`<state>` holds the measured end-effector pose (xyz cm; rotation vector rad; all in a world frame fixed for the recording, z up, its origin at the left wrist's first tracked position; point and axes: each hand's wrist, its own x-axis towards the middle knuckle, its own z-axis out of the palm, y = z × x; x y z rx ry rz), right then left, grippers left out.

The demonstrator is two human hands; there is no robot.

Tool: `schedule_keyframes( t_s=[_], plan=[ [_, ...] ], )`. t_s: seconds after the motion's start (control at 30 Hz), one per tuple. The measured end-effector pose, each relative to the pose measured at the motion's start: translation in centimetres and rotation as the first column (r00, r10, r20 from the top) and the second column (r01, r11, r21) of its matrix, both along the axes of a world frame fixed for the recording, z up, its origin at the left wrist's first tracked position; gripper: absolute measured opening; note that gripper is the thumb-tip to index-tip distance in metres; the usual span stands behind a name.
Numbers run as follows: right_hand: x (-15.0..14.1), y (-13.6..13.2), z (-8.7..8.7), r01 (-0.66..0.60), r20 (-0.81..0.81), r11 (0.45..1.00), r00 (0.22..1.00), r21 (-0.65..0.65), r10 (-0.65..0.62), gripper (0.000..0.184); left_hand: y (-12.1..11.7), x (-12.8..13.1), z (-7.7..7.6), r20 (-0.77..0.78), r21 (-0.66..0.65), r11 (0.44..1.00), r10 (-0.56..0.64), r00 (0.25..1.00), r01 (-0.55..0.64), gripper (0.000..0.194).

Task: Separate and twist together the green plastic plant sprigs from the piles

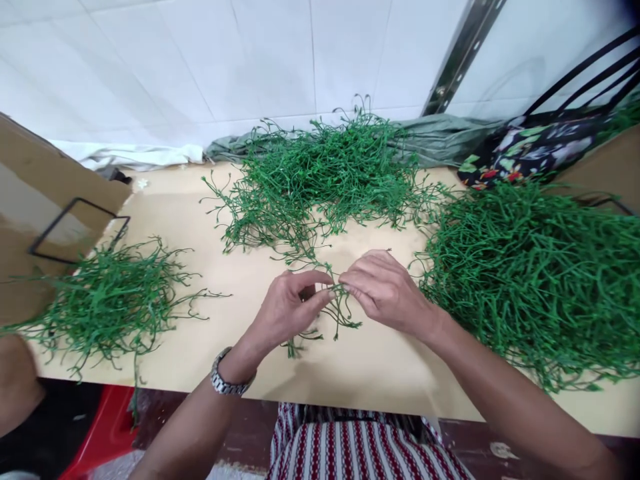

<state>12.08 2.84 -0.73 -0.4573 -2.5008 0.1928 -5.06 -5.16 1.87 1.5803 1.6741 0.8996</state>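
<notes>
Near the middle of the table, my left hand [293, 303] pinches a thin green branched stem [343, 313] between thumb and fingers. Its wrist wears a metal watch [227, 375]. My right hand [385, 287] grips the same stem close by, fingertips nearly meeting the left ones. Thin sprigs hang below the fingers, and a few more stems [296, 348] show under my left hand. Whether these are joined to the held one is hard to tell. Just beyond my hands lies a loose heap of similar green stems [330, 170].
A large heap of stems [540, 280] covers the right side, a smaller one [115, 300] the left. A cardboard box [45, 200] with a black wire frame [80, 230] stands left. Flowered cloth [530, 157] lies back right. Another person's knee [17, 380] shows at left, beside a red stool [107, 427].
</notes>
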Motion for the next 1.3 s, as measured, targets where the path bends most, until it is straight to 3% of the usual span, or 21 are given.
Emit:
schedule_keyframes(
  t_s=[0.1,0.17,0.23,0.3,0.37,0.47,0.6,0.67,0.77,0.9,1.03,1.3],
  plan=[
    [-0.5,0.3,1.2,-0.031,0.077,0.995,0.997,0.095,0.024,0.019,0.3,0.3,0.2,-0.124,0.080,0.996,-0.032,0.992,0.043,0.012],
    [-0.6,0.3,1.9,-0.046,0.040,0.992,0.998,0.116,0.042,0.019,0.4,0.4,0.1,-0.057,0.074,0.997,-0.024,0.998,0.028,0.013],
    [-0.5,-0.1,2.4,-0.023,-0.139,0.996,0.990,0.083,0.035,0.021,0.5,0.3,-0.3,0.104,-0.007,1.000,0.028,0.994,-0.027,0.011],
    [-0.1,-1.0,2.6,0.015,-0.396,0.999,0.918,-0.040,-0.030,0.027,0.5,0.3,-0.7,0.298,-0.125,0.990,0.107,0.949,-0.072,0.009],
    [-0.1,-2.4,2.3,-0.029,-0.538,0.976,0.838,-0.215,-0.093,0.029,0.4,0.3,-1.1,0.446,-0.192,0.976,0.184,0.876,-0.108,0.010],
    [-0.8,-4.1,0.9,-0.088,-0.489,0.904,0.861,-0.418,-0.142,0.028,0.2,0.7,-1.7,0.538,-0.186,0.969,0.238,0.809,-0.162,0.010],
    [-2.1,-4.7,-1.5,0.044,-0.325,0.788,0.896,-0.615,-0.303,0.043,-0.1,1.7,-2.3,0.569,-0.114,0.967,0.252,0.782,-0.229,0.006],
    [-2.2,-4.5,-2.1,0.058,-0.266,0.747,0.913,-0.662,-0.307,0.037,-0.2,2.1,-2.5,0.566,-0.071,0.968,0.238,0.789,-0.241,0.004],
    [-1.8,-4.0,-2.1,0.027,-0.247,0.731,0.932,-0.681,-0.264,0.018,-0.3,2.3,-2.6,0.509,-0.020,0.972,0.213,0.834,-0.236,0.004],
    [-1.0,-3.3,-1.9,0.007,-0.284,0.748,0.922,-0.664,-0.262,0.008,-0.4,2.2,-2.3,0.310,0.036,0.981,0.171,0.935,-0.191,0.010],
    [-0.4,-2.9,-1.9,-0.023,-0.273,0.770,0.941,-0.637,-0.198,0.007,-0.4,2.1,-1.9,0.174,-0.021,0.996,0.093,0.980,-0.091,0.010],
    [0.8,-2.6,-1.5,-0.082,-0.179,0.623,0.979,-0.778,-0.094,0.012,-0.4,2.0,-1.9,0.112,-0.092,0.995,-0.019,0.994,0.029,0.017]
  ],
)
